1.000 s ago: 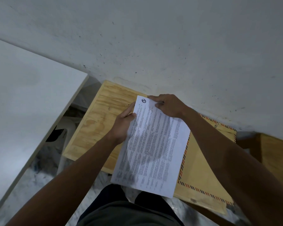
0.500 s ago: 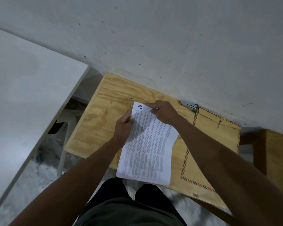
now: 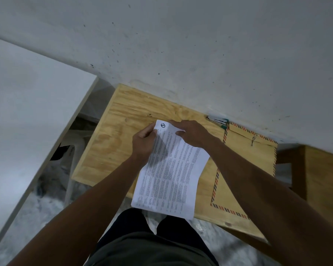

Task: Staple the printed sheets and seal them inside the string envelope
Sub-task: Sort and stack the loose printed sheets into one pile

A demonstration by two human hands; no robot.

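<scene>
Head view: left hand (image 3: 143, 140) and right hand (image 3: 192, 133), fingers curled, pinch printed sheets (image 3: 171, 169) top.

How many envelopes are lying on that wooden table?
1. A brown envelope with a striped border lies on the right part of the wooden table, partly under the person's right forearm. More could be hidden beneath it or the printed sheets.

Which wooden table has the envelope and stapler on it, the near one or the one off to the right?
The near table, under the hands. The envelope and stapler lie at its right end; the right-hand table shows neither.
</scene>
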